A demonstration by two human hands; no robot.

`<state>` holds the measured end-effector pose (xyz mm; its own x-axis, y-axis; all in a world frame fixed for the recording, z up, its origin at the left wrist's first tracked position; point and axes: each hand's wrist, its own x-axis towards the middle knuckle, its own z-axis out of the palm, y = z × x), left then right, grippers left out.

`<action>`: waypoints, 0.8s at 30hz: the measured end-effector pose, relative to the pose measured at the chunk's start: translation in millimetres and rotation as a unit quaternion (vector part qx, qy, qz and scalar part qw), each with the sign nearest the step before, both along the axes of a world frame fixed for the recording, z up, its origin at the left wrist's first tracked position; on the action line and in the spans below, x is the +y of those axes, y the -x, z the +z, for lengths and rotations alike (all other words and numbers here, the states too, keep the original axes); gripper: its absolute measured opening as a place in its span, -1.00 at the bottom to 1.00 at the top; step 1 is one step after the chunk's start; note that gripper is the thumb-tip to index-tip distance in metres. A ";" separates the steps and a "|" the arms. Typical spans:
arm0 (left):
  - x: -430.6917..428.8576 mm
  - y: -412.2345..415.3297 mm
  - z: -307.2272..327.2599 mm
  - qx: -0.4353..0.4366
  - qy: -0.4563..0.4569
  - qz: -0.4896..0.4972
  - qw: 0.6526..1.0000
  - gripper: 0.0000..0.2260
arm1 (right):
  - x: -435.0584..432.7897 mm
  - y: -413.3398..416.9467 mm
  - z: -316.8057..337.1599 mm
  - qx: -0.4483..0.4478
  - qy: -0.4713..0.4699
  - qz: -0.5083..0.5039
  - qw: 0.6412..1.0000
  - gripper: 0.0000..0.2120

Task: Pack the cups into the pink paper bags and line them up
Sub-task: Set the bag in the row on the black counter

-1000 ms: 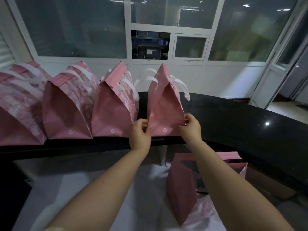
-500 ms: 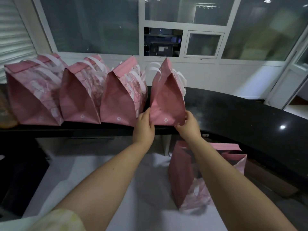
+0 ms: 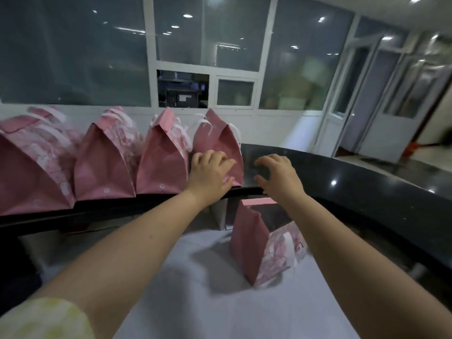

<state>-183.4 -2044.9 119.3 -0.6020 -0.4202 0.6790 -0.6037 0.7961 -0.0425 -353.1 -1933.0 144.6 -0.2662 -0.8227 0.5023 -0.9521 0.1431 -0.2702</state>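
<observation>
Pink paper bag (image 3: 215,135) at the black table's (image 3: 367,192) near edge looks light, crushable: hold its base corners; left hand (image 3: 210,172) lies spread on it, right hand (image 3: 278,177) hovers, fingers (image 3: 269,159) apart, empty.

Black counter (image 3: 347,174) carries 4 pink bags (image 3: 161,167) abreast.

Left hand (image 3: 210,172) and right hand (image 3: 276,177) reach, seemingly relaxed.

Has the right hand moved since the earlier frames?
Yes. The right hand has left the end bag's lower right corner and shifted right; it now hovers over the black counter beside that bag, holding nothing.
</observation>
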 end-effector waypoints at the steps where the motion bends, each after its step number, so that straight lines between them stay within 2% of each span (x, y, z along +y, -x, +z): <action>1: 5.8 -2.8 0.8 -0.011 0.008 -0.018 1.000 -0.64 | 15.6 -5.2 1.8 0.022 -0.009 -0.022 0.999 -0.66; 5: 42.8 -4.4 -0.7 -0.060 0.012 -0.093 0.994 -0.59 | 79.1 -30.2 -1.4 0.109 -0.067 -0.096 0.987 -0.58; 8: 81.4 6.8 7.1 -0.082 0.019 -0.164 0.983 -0.57 | 135.8 -38.2 4.2 0.123 -0.100 -0.157 0.975 -0.59; 14: 179.8 46.8 43.0 -0.073 0.067 -0.281 0.955 -0.54 | 289.2 -38.0 39.7 0.125 -0.104 -0.299 0.940 -0.54; 20: 336.6 80.4 50.6 -0.102 0.112 -0.430 0.890 -0.44 | 458.0 -76.6 49.7 0.124 -0.140 -0.416 0.890 -0.51; 24: 473.4 85.4 67.0 -0.080 0.108 -0.522 0.842 -0.44 | 591.4 -118.8 57.4 0.103 -0.138 -0.524 0.834 -0.52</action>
<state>-268.8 -1571.6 186.3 -0.6582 0.5170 0.5472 0.4474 0.8532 -0.2680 -234.3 -1341.6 202.0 -0.8434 -0.2852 0.4553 -0.2879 0.9554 0.0651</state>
